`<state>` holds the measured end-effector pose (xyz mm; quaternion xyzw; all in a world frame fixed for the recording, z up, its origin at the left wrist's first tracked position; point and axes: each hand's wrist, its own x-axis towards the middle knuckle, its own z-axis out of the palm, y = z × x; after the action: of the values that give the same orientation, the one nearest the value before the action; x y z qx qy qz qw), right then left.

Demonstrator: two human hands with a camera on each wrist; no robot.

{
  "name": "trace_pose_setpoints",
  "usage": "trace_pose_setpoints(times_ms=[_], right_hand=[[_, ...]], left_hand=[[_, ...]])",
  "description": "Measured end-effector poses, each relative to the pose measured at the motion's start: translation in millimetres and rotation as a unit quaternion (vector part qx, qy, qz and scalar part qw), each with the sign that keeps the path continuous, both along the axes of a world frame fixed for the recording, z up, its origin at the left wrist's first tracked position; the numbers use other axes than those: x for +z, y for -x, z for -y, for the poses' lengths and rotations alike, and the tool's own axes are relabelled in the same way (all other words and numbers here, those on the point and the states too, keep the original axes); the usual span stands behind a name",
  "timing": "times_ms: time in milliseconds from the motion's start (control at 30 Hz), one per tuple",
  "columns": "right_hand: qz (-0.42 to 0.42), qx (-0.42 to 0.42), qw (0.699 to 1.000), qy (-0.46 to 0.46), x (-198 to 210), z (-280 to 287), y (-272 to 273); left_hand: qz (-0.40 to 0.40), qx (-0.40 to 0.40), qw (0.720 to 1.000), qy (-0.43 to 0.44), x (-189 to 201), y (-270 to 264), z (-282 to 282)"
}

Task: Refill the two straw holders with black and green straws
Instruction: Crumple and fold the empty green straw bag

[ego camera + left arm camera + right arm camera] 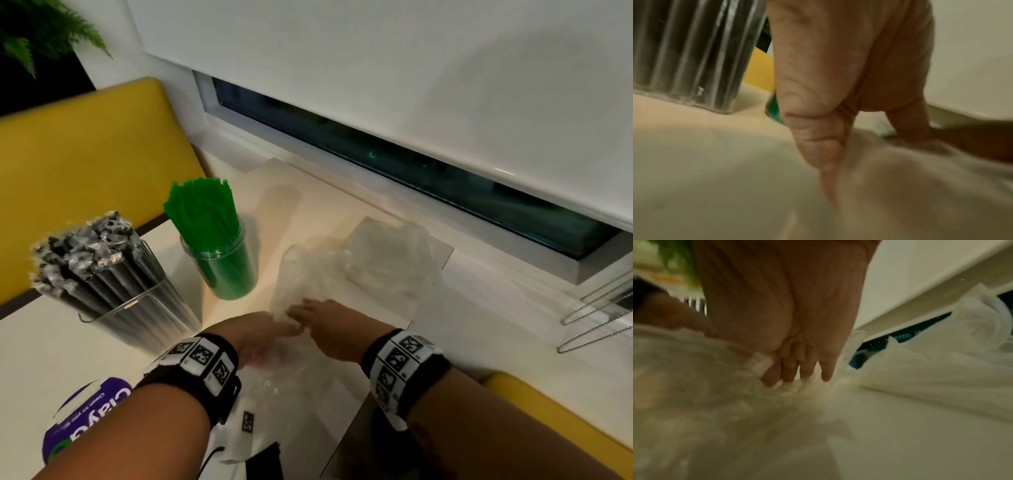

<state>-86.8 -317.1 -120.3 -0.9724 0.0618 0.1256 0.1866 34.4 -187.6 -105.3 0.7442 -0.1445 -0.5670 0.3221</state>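
Black wrapped straws (92, 263) fill a clear square holder (147, 318) at the left. Behind it to the right, green straws (202, 209) stand in a clear round holder (229, 270). An empty clear plastic bag (308, 274) lies crumpled on the white table (342, 212). My left hand (274, 330) and right hand (318, 318) meet at its near end, and both pinch bunched plastic. In the left wrist view my left hand (838, 113) reaches down into the film beside the black-straw holder (690, 56). The right wrist view shows my right hand (795, 374) with plastic gathered at its fingertips.
A second crumpled clear bag (394, 253) lies behind, near the window sill (513, 274). A wire rack (599, 318) stands at the right edge. A purple label (85, 414) sits at the near left. Yellow seats (85, 154) flank the table.
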Motion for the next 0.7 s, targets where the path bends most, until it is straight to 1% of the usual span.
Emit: trace_pose_setpoints(times_ms=[33, 67, 100, 133, 167, 200, 233, 267, 300, 333, 367, 400, 433, 467, 500, 533, 567, 600, 633, 667, 700], right_hand=[[-0.031, 0.015, 0.999, 0.011, -7.4, 2.7, -1.1], [-0.050, 0.015, 0.999, 0.005, -11.3, 4.2, -1.7], [-0.062, 0.001, 0.998, -0.015, -13.0, 4.6, -2.7], [-0.068, -0.021, 0.996, -0.043, -14.5, 5.6, -2.7], [-0.078, -0.045, 0.994, -0.064, -17.7, 7.8, -3.3], [-0.072, -0.066, 0.991, -0.089, -17.6, 9.7, -3.8], [-0.069, -0.099, 0.984, -0.130, -19.4, 12.4, -3.9], [-0.050, -0.128, 0.974, -0.180, -18.8, 15.2, -2.8], [-0.021, -0.157, 0.965, -0.211, -17.6, 16.3, -1.9], [-0.017, -0.193, 0.947, -0.256, -15.5, 14.9, -0.9], [-0.021, -0.227, 0.932, -0.280, -16.2, 15.8, -1.5], [-0.028, -0.259, 0.923, -0.282, -15.3, 16.2, -0.2], [-0.034, -0.289, 0.909, -0.300, -16.8, 14.2, 0.3], [-0.025, -0.312, 0.895, -0.318, -20.0, 14.7, -0.6], [-0.043, -0.327, 0.884, -0.331, -17.5, 14.4, -2.5], [-0.068, -0.344, 0.878, -0.326, -11.9, 13.1, -2.9], [-0.092, -0.353, 0.885, -0.290, -5.4, 11.2, -4.5], [-0.061, -0.365, 0.900, -0.230, 1.5, 11.3, -4.2], [0.008, -0.389, 0.907, -0.160, 7.2, 12.9, -2.1], [0.100, -0.419, 0.895, -0.113, 11.4, 11.9, 0.8], [0.189, -0.444, 0.872, -0.084, 15.6, 7.9, 4.4]], left_hand=[[-0.011, -0.028, 0.999, -0.022, 3.5, -1.8, -6.6], [-0.015, -0.039, 0.999, -0.030, 5.6, -4.4, -11.8], [-0.021, -0.030, 0.999, -0.021, 9.7, -5.4, -17.0], [-0.034, -0.004, 0.999, 0.007, 12.7, -6.3, -19.6], [-0.055, 0.040, 0.997, 0.048, 14.8, -8.1, -19.9], [-0.079, 0.086, 0.989, 0.095, 16.5, -9.9, -18.0], [-0.103, 0.131, 0.976, 0.142, 22.5, -9.8, -14.0], [-0.124, 0.172, 0.959, 0.190, 25.8, -10.6, -9.1], [-0.149, 0.202, 0.940, 0.232, 28.6, -10.8, -3.3], [-0.180, 0.219, 0.922, 0.264, 27.6, -11.5, 3.7], [-0.199, 0.222, 0.912, 0.281, 24.3, -11.6, 10.8], [-0.179, 0.207, 0.923, 0.270, 17.7, -11.3, 17.4], [-0.126, 0.177, 0.946, 0.240, 12.8, -8.9, 24.0], [-0.051, 0.138, 0.969, 0.198, 5.4, -6.2, 30.6], [0.027, 0.099, 0.982, 0.158, -2.2, -3.2, 36.0], [0.099, 0.061, 0.986, 0.121, -9.8, -0.3, 41.3], [0.162, 0.027, 0.983, 0.082, -17.0, 1.6, 45.7], [0.218, -0.002, 0.975, 0.048, -24.2, 3.1, 49.1], [0.267, -0.025, 0.963, 0.019, -29.6, 4.1, 51.9], [0.301, -0.039, 0.953, -0.005, -36.6, 4.1, 54.8], [0.322, -0.046, 0.945, -0.030, -39.2, 6.6, 56.8]])
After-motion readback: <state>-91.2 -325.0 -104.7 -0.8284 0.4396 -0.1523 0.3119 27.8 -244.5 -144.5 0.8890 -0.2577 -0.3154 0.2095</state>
